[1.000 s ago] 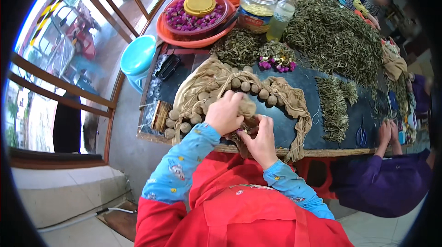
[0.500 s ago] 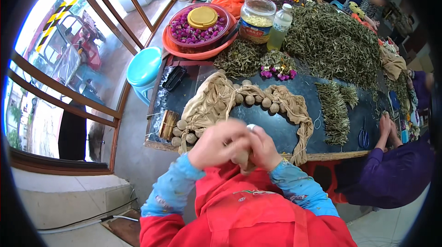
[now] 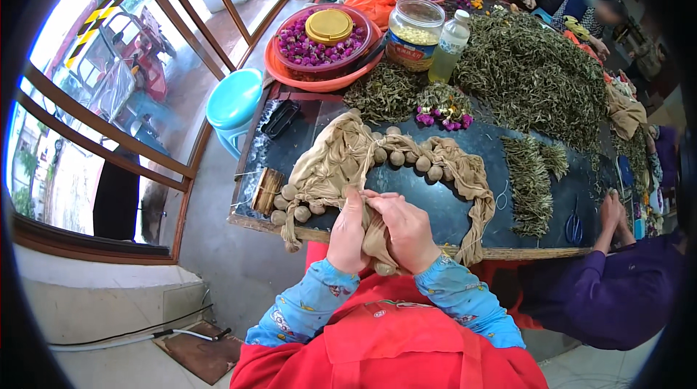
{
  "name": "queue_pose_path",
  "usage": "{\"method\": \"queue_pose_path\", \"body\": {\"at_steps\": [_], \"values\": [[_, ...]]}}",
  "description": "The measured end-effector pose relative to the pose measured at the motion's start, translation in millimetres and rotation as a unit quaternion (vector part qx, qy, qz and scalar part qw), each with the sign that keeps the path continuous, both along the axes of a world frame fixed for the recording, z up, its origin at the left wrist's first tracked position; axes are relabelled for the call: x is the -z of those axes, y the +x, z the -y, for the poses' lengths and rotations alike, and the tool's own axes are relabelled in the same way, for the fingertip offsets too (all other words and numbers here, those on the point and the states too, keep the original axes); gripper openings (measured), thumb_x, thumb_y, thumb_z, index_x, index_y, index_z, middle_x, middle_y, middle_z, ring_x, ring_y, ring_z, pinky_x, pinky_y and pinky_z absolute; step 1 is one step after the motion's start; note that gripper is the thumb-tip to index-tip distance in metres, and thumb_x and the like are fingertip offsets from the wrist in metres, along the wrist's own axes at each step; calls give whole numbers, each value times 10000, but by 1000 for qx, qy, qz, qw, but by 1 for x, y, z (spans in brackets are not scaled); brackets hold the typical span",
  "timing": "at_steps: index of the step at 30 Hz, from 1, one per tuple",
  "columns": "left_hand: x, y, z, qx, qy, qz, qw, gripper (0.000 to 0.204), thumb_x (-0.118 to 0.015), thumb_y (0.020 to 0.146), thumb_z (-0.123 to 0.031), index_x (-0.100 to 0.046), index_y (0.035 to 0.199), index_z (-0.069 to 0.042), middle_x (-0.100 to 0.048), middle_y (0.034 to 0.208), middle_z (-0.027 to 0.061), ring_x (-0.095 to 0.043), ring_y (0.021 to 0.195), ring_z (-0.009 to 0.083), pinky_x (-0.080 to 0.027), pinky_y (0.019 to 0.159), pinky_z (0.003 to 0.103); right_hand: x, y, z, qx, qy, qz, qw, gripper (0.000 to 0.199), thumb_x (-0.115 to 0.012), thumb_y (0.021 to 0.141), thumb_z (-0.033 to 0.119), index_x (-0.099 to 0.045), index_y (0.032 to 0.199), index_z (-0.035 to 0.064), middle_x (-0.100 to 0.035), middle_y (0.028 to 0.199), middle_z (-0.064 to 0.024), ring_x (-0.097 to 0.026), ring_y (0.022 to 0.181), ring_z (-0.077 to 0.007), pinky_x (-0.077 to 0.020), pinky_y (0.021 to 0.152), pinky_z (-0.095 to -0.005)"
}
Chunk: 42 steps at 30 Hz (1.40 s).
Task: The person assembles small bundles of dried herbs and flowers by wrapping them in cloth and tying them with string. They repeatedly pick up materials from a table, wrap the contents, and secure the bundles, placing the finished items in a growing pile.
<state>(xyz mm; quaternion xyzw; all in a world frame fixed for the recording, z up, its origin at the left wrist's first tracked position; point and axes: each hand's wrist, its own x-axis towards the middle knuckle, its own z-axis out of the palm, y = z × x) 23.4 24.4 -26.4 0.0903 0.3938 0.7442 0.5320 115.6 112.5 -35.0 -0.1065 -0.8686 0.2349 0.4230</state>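
Observation:
My left hand [image 3: 347,235] and my right hand [image 3: 408,233] meet at the table's front edge, thumbs and fingers pinched together on a tan stretchy cloth [image 3: 375,233]. Its lower end hangs between my palms, bulging around something round. Beyond my hands, a bunched length of the same tan cloth [image 3: 327,160] lies on the table. A curved row of round brown balls wrapped in cloth [image 3: 410,159] runs from it to a loose, twisted cloth end [image 3: 479,207] on the right. More balls [image 3: 289,191] sit left of my hands.
Left lie a bundle of sticks [image 3: 267,189] and a black case [image 3: 280,119]. Behind are a basin of purple flowers [image 3: 319,51], a jar [image 3: 414,33], a bottle [image 3: 450,48] and heaped dried leaves [image 3: 530,70]. Scissors [image 3: 573,226] lie right, near a purple-clad person [image 3: 610,287]. A blue stool [image 3: 234,102] stands left.
My hands, blurred and crossed over each other before, now sit side by side with fingers meeting on the cloth. More of the cloth shows hanging between them. The view has shifted slightly.

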Motion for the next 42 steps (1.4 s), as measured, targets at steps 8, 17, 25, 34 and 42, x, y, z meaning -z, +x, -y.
{"method": "queue_pose_path", "body": {"at_steps": [8,17,25,34,42], "values": [[-9,-8,15,46,-112,143,982,480,-319,1068,-474,-579,1059,-71,-649,971,65,-639,902,191,-536,816,358,-18,2,0,10,49,88,995,167,-611,743,95,-623,909,93,-543,669,-34,-572,581,-236,-451,541,-360],[0,14,20,-26,-21,131,991,421,-356,1079,-383,-517,1304,-66,-601,1259,75,-600,1134,211,-489,978,368,-11,-6,5,23,1,46,999,79,-601,800,101,-543,852,88,-566,661,-45,-618,601,-243,-480,542,-361],[20,-1,18,24,-12,132,991,385,-378,1076,-363,-537,1279,-77,-611,1237,57,-603,1118,189,-490,966,364,-8,-8,4,55,31,113,992,77,-603,808,127,-531,829,111,-580,669,-33,-612,584,-236,-486,533,-356],[6,-27,33,94,36,16,995,481,-372,1059,-444,-553,1148,-7,-597,919,72,-568,821,207,-451,1013,453,-14,79,26,-146,-196,226,943,358,-728,791,152,-626,1114,39,-637,995,-143,-654,926,-333,-554,758,-390],[-7,13,26,244,9,-194,950,232,-480,1053,-247,-576,991,-45,-539,737,-6,-505,604,76,-399,537,226,-22,49,11,-252,-764,-104,585,453,-518,1037,300,-488,1381,7,-619,1204,-56,-578,1030,-108,-461,894,-268]]}}
